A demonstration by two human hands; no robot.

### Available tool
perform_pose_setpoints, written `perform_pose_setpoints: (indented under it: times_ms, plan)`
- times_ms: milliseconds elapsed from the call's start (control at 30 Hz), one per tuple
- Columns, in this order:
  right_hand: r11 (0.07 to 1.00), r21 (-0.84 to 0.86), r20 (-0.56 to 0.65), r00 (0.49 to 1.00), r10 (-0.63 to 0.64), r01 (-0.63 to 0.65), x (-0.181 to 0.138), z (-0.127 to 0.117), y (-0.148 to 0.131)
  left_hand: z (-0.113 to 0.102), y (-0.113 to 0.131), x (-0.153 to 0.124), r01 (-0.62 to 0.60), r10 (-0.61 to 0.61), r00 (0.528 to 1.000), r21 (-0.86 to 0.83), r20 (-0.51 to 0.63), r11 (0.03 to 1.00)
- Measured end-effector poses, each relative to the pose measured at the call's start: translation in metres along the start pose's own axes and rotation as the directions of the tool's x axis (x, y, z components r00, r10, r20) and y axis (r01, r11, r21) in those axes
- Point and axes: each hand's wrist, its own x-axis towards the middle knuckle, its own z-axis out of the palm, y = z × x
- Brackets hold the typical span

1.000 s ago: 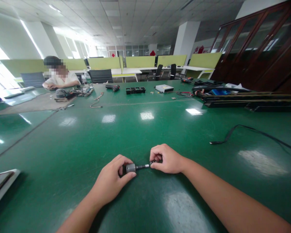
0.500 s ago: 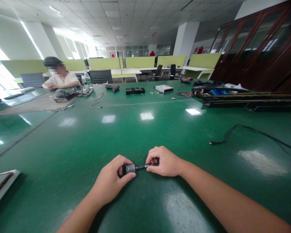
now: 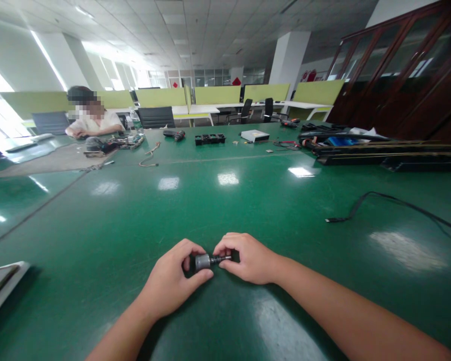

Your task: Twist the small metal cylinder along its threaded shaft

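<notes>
A short grey metal cylinder (image 3: 202, 262) with a thin shaft (image 3: 228, 257) lies nearly level just above the green table. My left hand (image 3: 175, 281) is closed round the cylinder, thumb below and fingers above. The shaft points right, towards my right hand (image 3: 246, 258). Thumb and forefinger of that hand pinch a small dark coil, which looks like a spring (image 3: 216, 259), around the shaft close to the cylinder. The shaft's bright tip sticks out past the coil inside the curl of my right hand. Fingertips partly hide the coil.
On the green table (image 3: 195, 210) a black cable (image 3: 361, 203) lies at right. A white-edged tray or device (image 3: 7, 286) is at left. Farther back are a power drill (image 3: 174, 135), a black bracket (image 3: 209, 140), a silver drive (image 3: 254, 136) and piled black parts (image 3: 346, 145). A person (image 3: 93, 118) sits far left.
My right hand has moved left along the shaft, bringing the pinched coil closer to the cylinder. The shaft's tip now shows past the fingertips. My left hand stays almost in place.
</notes>
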Motion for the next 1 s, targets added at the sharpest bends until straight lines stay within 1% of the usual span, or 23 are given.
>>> perform_pose_setpoints:
  times_ms: [133, 367, 667, 867, 1000]
  plan:
    - [1.0, -0.019, 0.003, 1.0, -0.014, 0.014, 0.0002, -0.0006, -0.001, -0.0005, 0.0009, 0.0008, 0.006, -0.006, 1.0, -0.03, 0.0, 1.0]
    - [1.0, -0.021, 0.01, 1.0, -0.015, 0.015, 0.0001, -0.001, -0.0009, -0.0012, 0.0022, 0.0013, 0.03, -0.03, 0.999, 0.005, 0.034, 1.0]
    - [0.999, -0.039, 0.019, 0.999, -0.031, 0.032, 0.0017, 0.0, 0.0004, -0.0019, 0.0007, 0.0007, 0.033, -0.034, 0.999, 0.007, 0.039, 0.999]
    - [0.996, -0.059, 0.056, 0.996, -0.063, 0.066, 0.0017, -0.0007, 0.0007, -0.0018, 0.0001, 0.001, 0.019, -0.019, 0.999, -0.003, 0.042, 1.0]
    - [0.991, -0.087, 0.049, 0.994, -0.097, 0.101, 0.0008, 0.0004, 0.0003, -0.0014, 0.0004, 0.0026, 0.019, -0.018, 0.999, -0.02, 0.04, 1.0]
